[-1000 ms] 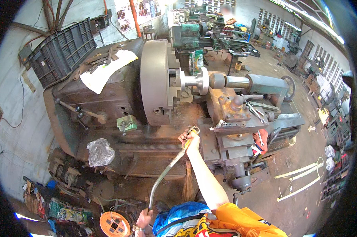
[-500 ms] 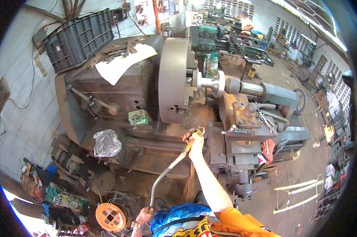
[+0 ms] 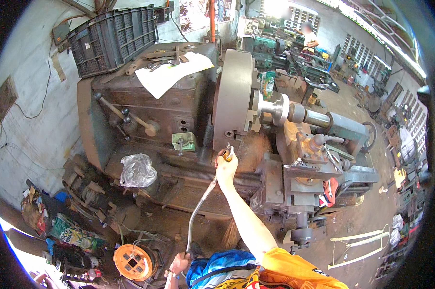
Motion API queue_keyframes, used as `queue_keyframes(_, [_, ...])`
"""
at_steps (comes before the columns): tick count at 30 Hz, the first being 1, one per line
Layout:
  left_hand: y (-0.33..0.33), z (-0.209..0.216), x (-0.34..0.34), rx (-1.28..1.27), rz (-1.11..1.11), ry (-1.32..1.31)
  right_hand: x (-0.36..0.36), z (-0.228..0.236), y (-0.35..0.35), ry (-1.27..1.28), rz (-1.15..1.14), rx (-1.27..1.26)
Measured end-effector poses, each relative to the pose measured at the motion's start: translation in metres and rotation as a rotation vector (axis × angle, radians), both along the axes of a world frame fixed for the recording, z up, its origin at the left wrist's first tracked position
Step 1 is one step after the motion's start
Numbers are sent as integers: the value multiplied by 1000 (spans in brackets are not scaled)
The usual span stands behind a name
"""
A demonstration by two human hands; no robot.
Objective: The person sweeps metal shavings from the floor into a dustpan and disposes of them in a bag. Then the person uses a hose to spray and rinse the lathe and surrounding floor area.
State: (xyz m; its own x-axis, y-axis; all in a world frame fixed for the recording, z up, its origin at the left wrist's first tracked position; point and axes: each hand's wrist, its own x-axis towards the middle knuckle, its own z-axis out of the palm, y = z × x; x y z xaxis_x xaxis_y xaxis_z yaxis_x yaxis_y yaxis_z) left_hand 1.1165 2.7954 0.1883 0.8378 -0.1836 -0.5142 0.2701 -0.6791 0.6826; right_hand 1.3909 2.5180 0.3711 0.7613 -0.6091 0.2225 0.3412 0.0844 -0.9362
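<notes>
My right hand (image 3: 226, 172) is closed around the grip of a tool with a grey flexible shaft (image 3: 194, 219). Its yellow-and-metal head (image 3: 228, 153) points up in front of the lower edge of a lathe chuck (image 3: 233, 98); whether they touch, I cannot tell. Lower down, my left hand (image 3: 180, 263) grips the same shaft near my waist. The shaft curves between both hands. A shiny flanged metal workpiece (image 3: 279, 109) sits between the chuck and the tailstock (image 3: 345, 126).
The tool post (image 3: 316, 143) and carriage stand right of my arm. A white sheet (image 3: 171, 72) with metal pieces lies on the headstock. A clear plastic bag (image 3: 138, 171) rests lower left, above an orange round machine (image 3: 134, 262). Another person (image 3: 310, 39) stands far back.
My right hand and the tool head have moved left along the lathe, to the chuck's lower edge. My left hand keeps hold of the shaft. The view has shifted slightly.
</notes>
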Motion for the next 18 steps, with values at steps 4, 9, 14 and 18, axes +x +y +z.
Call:
queue_keyframes(4, [7,-2,5,-69,72,189,4,3,1,-12,-36,64])
queue_keyframes(9, [23,-35,13,-7,-112,-18,6,7,-2,36,-12,103])
queue_keyframes(14, [27,-56,13,133,-323,-205,5,12,-8,52,8,119])
queue_keyframes(18, [22,-39,18,-62,-46,48,1,18,-19,-11,58,184])
